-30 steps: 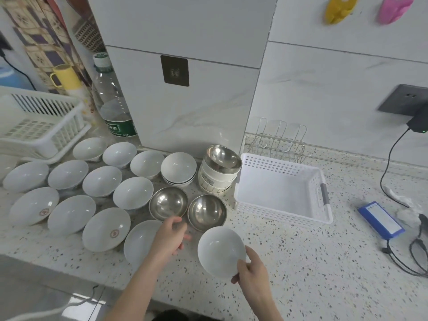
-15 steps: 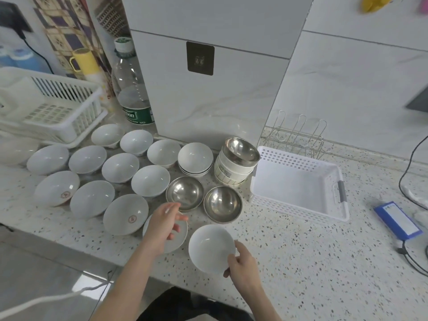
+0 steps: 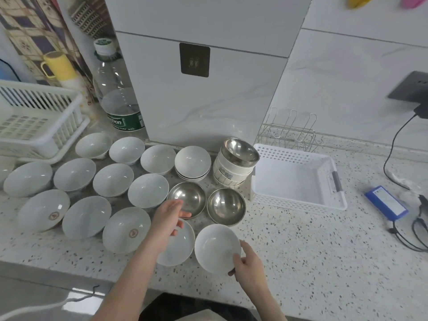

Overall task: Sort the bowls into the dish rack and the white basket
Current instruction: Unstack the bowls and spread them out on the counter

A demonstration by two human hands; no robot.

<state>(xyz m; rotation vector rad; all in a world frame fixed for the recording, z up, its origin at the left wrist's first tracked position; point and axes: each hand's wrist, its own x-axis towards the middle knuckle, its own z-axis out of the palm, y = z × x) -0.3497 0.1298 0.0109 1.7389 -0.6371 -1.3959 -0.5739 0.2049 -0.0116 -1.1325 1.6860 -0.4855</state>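
- Holding a white bowl [image 3: 216, 247] by its near-right rim: right hand [image 3: 249, 265], thumb over the edge, fingers curled under. Bowl sits at/just above the counter [image 3: 301, 262] near the front edge – can't tell if it's lifted.
- Left hand [image 3: 168, 220] hangs over a 2nd white bowl [image 3: 179, 249] just left of the held one; fingers relaxed, slightly spread, gripping nothing. Fingertips point far-right, toward a steel bowl [image 3: 187, 199].
- Key relation: white basket [image 3: 298, 202] lies far-right of the held bowl, well apart, open side up, long axis running left–right. Right hand is the nearer one by a good margin, so that carry is prob. its job – a far-right sweep, passing near the other steel bowl [image 3: 226, 206].
- Wire rack [image 3: 290, 133] stands just behind the basket, against the wall; reaching it means going over the basket.
- White slatted rack [image 3: 34, 121] is far left, nearer the left hand. Can't tell which rack the task means.
- Rest of the bowls: rows of white ones left of both hands, plus a stack [image 3: 235, 167] topped w/ a steel bowl, just left of the basket. Basket looks empty – sorting barely begun, I'd say.
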